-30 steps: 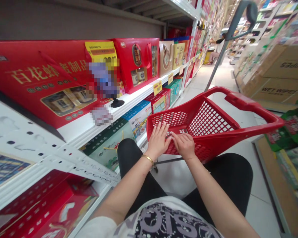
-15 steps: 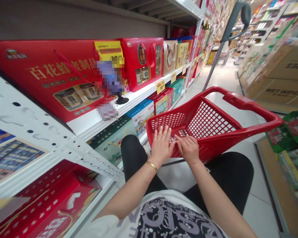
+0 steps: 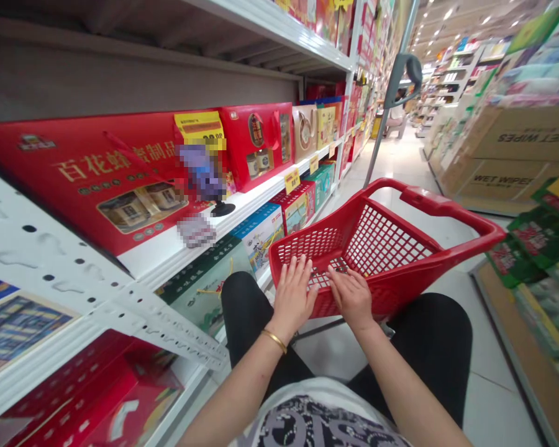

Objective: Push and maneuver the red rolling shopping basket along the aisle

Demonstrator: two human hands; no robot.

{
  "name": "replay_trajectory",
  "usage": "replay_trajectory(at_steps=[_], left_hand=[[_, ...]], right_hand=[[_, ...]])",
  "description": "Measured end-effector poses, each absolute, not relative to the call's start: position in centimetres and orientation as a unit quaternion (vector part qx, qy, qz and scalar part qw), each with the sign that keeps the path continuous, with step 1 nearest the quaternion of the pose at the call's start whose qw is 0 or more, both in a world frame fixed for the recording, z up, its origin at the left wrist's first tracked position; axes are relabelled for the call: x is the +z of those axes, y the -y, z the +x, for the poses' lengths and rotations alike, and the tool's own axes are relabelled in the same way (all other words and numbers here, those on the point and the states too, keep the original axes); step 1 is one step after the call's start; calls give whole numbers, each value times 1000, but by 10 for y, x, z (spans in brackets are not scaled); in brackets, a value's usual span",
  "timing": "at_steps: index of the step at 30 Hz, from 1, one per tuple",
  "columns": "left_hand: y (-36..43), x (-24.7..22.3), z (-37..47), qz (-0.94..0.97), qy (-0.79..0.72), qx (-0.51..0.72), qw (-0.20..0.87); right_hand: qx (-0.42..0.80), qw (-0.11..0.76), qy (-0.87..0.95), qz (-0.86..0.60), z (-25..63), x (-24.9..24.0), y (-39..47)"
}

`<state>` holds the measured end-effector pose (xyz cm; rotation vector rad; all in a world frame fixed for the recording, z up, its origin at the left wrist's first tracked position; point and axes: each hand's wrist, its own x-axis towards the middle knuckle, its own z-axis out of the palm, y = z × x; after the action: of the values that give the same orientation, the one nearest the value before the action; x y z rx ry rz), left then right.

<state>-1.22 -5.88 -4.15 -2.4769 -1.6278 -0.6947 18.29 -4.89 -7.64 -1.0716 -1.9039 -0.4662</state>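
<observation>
Between my knees stands a red plastic shopping basket [image 3: 391, 288] with grid-pattern walls and a raised handle frame; nothing is visible in the part of its inside that shows. My left hand [image 3: 292, 295], with a gold bangle at the wrist, lies over the near rim, fingers stretched out. Beside it my right hand [image 3: 351, 295] rests at the same rim, its fingers extended towards the inside. Both hands are open and hold nothing. A small gap separates them.
On the left shelf [image 3: 242, 202] stand a large red honey gift box [image 3: 121, 149] and a smaller red box [image 3: 261, 177]. A blurred-out phone-like item [image 3: 200, 171] stands there too. A grey pole [image 3: 377, 146] rises behind the basket. Wet-wipe cartons [image 3: 507, 177] line the right side.
The view has tilted up a little, so the shelf goods sit lower in it. My right hand's fingers have straightened and moved slightly apart from my left hand. The basket looks unmoved.
</observation>
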Motion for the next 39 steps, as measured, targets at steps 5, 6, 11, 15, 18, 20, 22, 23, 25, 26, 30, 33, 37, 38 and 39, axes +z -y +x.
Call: replay_trajectory(at_steps=[5,6,11,15,18,20,22,23,25,26,30,33,37,38,39], left_hand=[[61,-42,-11,-812,537,-221,57],[61,-42,-11,-812,538,-220,58],[60,-43,-10,-813,537,-217,59],[57,-43,-11,-814,536,-212,66],[55,-44,-17,-819,530,-206,73],[53,-44,-21,-824,526,-202,67],[51,-41,-20,-828,523,-196,53],[49,-38,-17,-831,519,-194,45],[45,-31,-4,-842,503,-195,33],[42,-27,4,-848,489,-200,30],[26,-17,41,-870,441,-218,22],[16,-21,51,-871,445,-207,13],[12,-29,45,-870,446,-206,41],[13,-29,44,-869,447,-208,50],[13,-29,43,-868,448,-208,57]], right_hand=[[-221,383,797,-410,204,-72,47],[-226,374,799,-413,214,-69,45],[-263,448,694,-500,236,-57,32],[-220,400,761,-461,199,-64,34],[-215,367,799,-425,183,-66,36],[-221,363,800,-424,190,-62,34],[-221,360,795,-436,206,-55,32],[-219,360,790,-445,215,-52,31],[-213,368,773,-470,229,-46,29],[-212,374,761,-485,233,-44,28],[-217,370,712,-556,230,-44,27],[-227,368,699,-570,225,-48,25],[-249,387,700,-545,221,-53,21],[-254,390,701,-541,220,-53,20],[-257,391,703,-535,219,-54,20]])
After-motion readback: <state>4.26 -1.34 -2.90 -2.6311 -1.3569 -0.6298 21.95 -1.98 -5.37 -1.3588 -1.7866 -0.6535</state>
